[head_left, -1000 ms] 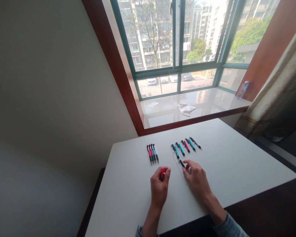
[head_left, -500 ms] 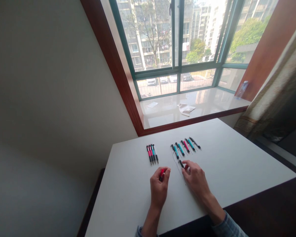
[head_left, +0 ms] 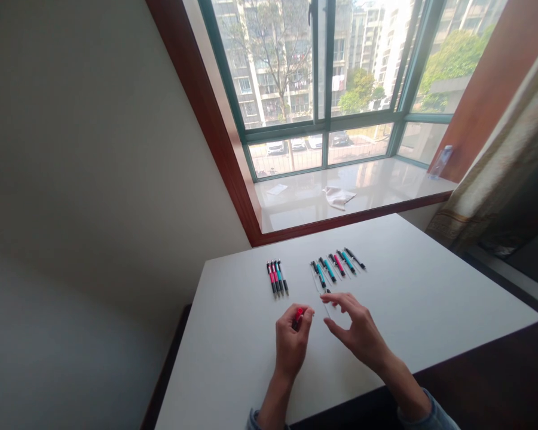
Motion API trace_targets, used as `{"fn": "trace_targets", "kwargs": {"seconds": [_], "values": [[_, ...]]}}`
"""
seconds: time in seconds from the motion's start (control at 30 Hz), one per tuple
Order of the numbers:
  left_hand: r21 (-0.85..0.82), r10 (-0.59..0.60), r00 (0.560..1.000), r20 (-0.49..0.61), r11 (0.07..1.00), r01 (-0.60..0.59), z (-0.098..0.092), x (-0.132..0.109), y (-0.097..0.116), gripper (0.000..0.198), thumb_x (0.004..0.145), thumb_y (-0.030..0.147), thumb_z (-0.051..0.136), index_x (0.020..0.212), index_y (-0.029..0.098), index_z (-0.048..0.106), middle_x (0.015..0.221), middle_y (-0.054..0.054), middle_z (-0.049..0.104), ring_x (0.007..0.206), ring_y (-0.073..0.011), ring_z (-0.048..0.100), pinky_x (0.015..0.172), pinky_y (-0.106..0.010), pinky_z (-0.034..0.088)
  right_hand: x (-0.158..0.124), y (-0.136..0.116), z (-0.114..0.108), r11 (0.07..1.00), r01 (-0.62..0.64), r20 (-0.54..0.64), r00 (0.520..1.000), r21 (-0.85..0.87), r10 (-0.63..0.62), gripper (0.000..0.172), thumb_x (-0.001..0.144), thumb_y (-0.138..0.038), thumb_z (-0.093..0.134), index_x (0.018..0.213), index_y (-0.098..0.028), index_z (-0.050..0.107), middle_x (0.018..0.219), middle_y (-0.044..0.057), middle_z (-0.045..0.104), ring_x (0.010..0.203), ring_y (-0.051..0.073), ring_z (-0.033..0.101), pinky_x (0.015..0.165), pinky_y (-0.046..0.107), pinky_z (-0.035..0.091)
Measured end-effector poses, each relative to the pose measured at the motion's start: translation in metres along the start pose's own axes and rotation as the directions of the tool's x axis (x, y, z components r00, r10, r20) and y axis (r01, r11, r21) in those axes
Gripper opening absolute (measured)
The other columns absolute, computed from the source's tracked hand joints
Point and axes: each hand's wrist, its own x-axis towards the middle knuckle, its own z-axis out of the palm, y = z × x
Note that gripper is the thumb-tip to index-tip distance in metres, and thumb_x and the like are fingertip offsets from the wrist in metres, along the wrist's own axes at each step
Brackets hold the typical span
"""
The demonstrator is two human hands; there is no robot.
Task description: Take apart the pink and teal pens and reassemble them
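Note:
My left hand (head_left: 291, 340) is closed around a red pen barrel (head_left: 299, 312), whose red end shows above the fingers. Just to its right, my right hand (head_left: 358, 325) is open above the table, thumb and fingers apart. A thin pen refill (head_left: 326, 309) shows between the right thumb and index finger; whether a finger touches it I cannot tell. The black pen part (head_left: 329, 291) beyond that hand is partly covered by its fingers. Farther back lies a slanted row of pen parts with thin refills, among them a turquoise barrel (head_left: 320, 275) and a red barrel (head_left: 339, 265).
Several whole pens (head_left: 277, 279) lie side by side on the white table (head_left: 233, 334), left of the row. Behind the table, the window sill (head_left: 291, 209) holds a crumpled white cloth (head_left: 338, 197) and a clear bottle (head_left: 440, 162). A curtain (head_left: 488, 155) hangs at right.
My right hand has let go of the black pen part and its fingers have spread. My left hand has shifted slightly right, still holding the red pen barrel.

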Motion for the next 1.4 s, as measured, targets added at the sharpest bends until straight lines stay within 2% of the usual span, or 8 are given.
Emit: {"fn": "trace_targets", "kwargs": {"seconds": [0.13,0.3,0.4,0.7,0.87,1.1,1.27,1.4], "values": [[-0.002,0.018,0.996,0.088,1.000,-0.018,0.000,-0.001,0.002,0.032,0.093,0.044,0.063,0.080,0.015,0.069,0.066,0.001,0.056,0.061,-0.0130,0.045,0.060,-0.023,0.038,0.001,-0.012,-0.002,0.990,0.101,0.079,0.991,0.095,-0.109,0.041,0.092,-0.021,0.062,0.132,-0.029,0.061,0.122,0.007,0.070,0.114,0.024,0.063,0.092,0.039,0.056],[-0.014,0.036,0.985,0.169,0.999,-0.034,-0.001,-0.001,0.006,0.032,0.093,0.044,0.063,0.083,0.015,0.072,0.069,-0.001,0.058,0.062,-0.0135,0.046,0.059,-0.023,0.038,0.002,-0.014,0.001,0.987,0.114,0.093,0.988,0.109,-0.125,0.036,0.094,-0.020,0.061,0.129,-0.028,0.064,0.110,0.005,0.073,0.096,0.020,0.068,0.086,0.034,0.058],[-0.026,0.046,0.981,0.189,0.999,-0.041,-0.001,-0.001,0.007,0.035,0.094,0.046,0.061,0.085,0.014,0.072,0.072,-0.003,0.061,0.064,-0.0144,0.048,0.059,-0.024,0.039,0.002,-0.014,0.001,0.988,0.117,0.096,0.987,0.106,-0.127,0.037,0.094,-0.021,0.061,0.130,-0.028,0.064,0.105,0.005,0.073,0.094,0.019,0.069,0.084,0.034,0.059],[-0.041,0.007,0.985,0.170,0.999,0.000,-0.001,0.000,0.005,0.039,0.093,0.051,0.062,0.086,0.014,0.074,0.071,-0.003,0.062,0.065,-0.0151,0.050,0.061,-0.024,0.041,0.001,-0.018,0.001,0.986,0.150,0.098,0.983,0.071,-0.156,0.029,0.097,-0.020,0.055,0.123,-0.027,0.066,0.110,0.007,0.072,0.094,0.020,0.069,0.085,0.035,0.060],[-0.021,-0.001,0.996,0.091,1.000,0.003,-0.001,-0.001,0.003,0.041,0.094,0.053,0.059,0.094,0.015,0.073,0.066,0.001,0.054,0.062,-0.0141,0.045,0.059,-0.024,0.038,0.009,-0.004,-0.008,0.986,0.158,0.065,0.986,-0.054,-0.155,0.037,0.094,-0.016,0.057,0.129,-0.026,0.063,0.113,0.007,0.073,0.108,0.023,0.066,0.094,0.040,0.058],[-0.030,0.009,0.998,0.056,1.000,-0.008,-0.002,-0.001,-0.001,0.049,0.097,0.058,0.050,0.100,0.015,0.073,0.065,0.001,0.050,0.065,-0.0170,0.048,0.063,-0.026,0.039,0.029,0.022,-0.012,0.955,0.141,0.154,0.983,-0.259,-0.103,0.050,0.088,-0.007,0.059,0.134,-0.026,0.063,0.110,0.007,0.074,0.111,0.027,0.063,0.096,0.046,0.056],[-0.030,-0.003,0.998,0.064,1.000,0.005,-0.002,-0.001,-0.003,0.048,0.097,0.058,0.050,0.097,0.016,0.072,0.067,0.001,0.050,0.067,-0.0172,0.048,0.065,-0.026,0.039,0.030,0.032,-0.005,0.939,0.146,0.153,0.983,-0.310,-0.102,0.048,0.087,-0.007,0.061,0.130,-0.027,0.065,0.111,0.006,0.075,0.112,0.027,0.063,0.097,0.047,0.054],[-0.099,-0.014,0.998,0.057,0.995,0.019,0.000,-0.001,-0.004,0.046,0.099,0.056,0.048,0.109,0.017,0.071,0.070,0.000,0.052,0.067,-0.0163,0.046,0.063,-0.026,0.039,0.024,0.028,-0.010,0.950,0.125,0.130,0.987,-0.287,-0.091,0.045,0.089,-0.008,0.058,0.129,-0.028,0.065,0.114,0.005,0.074,0.113,0.027,0.061,0.097,0.047,0.053]]}}
